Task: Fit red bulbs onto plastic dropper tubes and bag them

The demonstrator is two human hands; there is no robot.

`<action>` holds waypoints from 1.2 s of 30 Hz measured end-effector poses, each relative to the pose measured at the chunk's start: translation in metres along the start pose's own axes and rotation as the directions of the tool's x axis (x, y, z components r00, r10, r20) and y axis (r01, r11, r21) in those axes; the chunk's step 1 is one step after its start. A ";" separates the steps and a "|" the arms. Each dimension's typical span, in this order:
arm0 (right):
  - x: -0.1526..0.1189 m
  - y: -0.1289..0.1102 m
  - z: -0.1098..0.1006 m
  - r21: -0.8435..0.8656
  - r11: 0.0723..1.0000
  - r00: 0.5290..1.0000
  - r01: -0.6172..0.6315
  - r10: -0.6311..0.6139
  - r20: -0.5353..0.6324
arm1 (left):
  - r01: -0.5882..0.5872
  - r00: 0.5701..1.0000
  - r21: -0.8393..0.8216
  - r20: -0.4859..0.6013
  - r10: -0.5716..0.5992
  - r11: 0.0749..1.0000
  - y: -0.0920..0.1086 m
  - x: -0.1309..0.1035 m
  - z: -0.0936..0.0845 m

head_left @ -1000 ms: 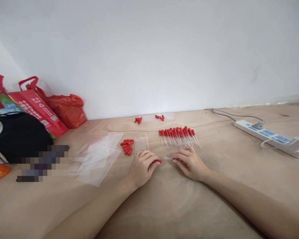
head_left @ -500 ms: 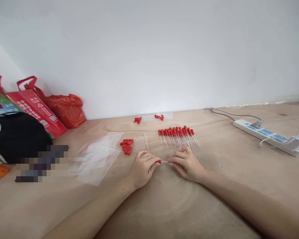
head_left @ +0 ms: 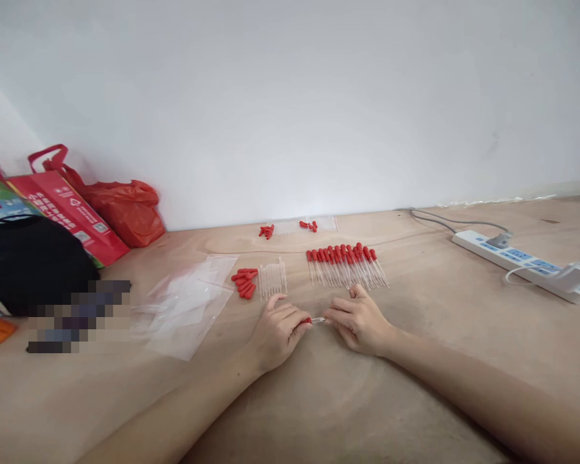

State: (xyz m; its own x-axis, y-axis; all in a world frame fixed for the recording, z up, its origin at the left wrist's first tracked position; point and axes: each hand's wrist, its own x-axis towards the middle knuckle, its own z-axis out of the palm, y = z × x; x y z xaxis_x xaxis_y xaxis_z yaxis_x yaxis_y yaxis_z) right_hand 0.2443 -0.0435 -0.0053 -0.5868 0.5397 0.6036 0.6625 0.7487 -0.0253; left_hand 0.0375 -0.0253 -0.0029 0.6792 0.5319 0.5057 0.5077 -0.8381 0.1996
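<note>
My left hand (head_left: 279,335) pinches a red rubber bulb (head_left: 309,320), mostly covered by the fingers. A thin clear tube (head_left: 318,320) runs from the bulb to my right hand (head_left: 360,324), whose fingertips are closed on its other end. Beyond my right hand lies a row of clear droppers with red bulbs (head_left: 343,256), side by side. Several loose clear tubes (head_left: 272,278) lie beyond my left hand, with a pile of red bulbs (head_left: 244,282) just left of them.
Clear plastic bags (head_left: 193,309) lie flat at the left. Behind them stand a red plastic bag (head_left: 130,212) and a black bag (head_left: 38,264). More red bulbs (head_left: 266,231) lie near the wall. A white power strip (head_left: 517,258) with cables is at the right.
The bulb and tube between my hands have dropped slightly toward me, and more of the tube's wide part shows. Less of the red bulb is visible at my left fingertips.
</note>
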 end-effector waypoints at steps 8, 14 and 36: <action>0.003 -0.007 0.004 0.015 1.000 1.000 -0.015 0.015 0.014 | -0.065 0.997 0.030 -0.043 0.067 0.997 0.001 0.000 0.001; 0.004 -0.011 0.009 0.088 0.995 0.998 -0.050 0.047 0.030 | -0.098 0.994 0.032 -0.044 0.100 0.995 0.003 0.001 0.002; 0.030 0.035 0.008 0.095 0.599 0.605 -0.795 0.795 0.046 | 0.189 0.981 0.011 0.033 -0.190 0.982 -0.016 -0.001 -0.016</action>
State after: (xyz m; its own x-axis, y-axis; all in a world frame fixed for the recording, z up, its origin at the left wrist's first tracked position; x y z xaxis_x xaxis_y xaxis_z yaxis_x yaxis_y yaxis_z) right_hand 0.2462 0.0024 0.0060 0.1505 0.9392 0.3086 0.8193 0.0562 -0.5706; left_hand 0.0201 -0.0143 0.0069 0.5879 0.6850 0.4303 0.6328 -0.7208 0.2829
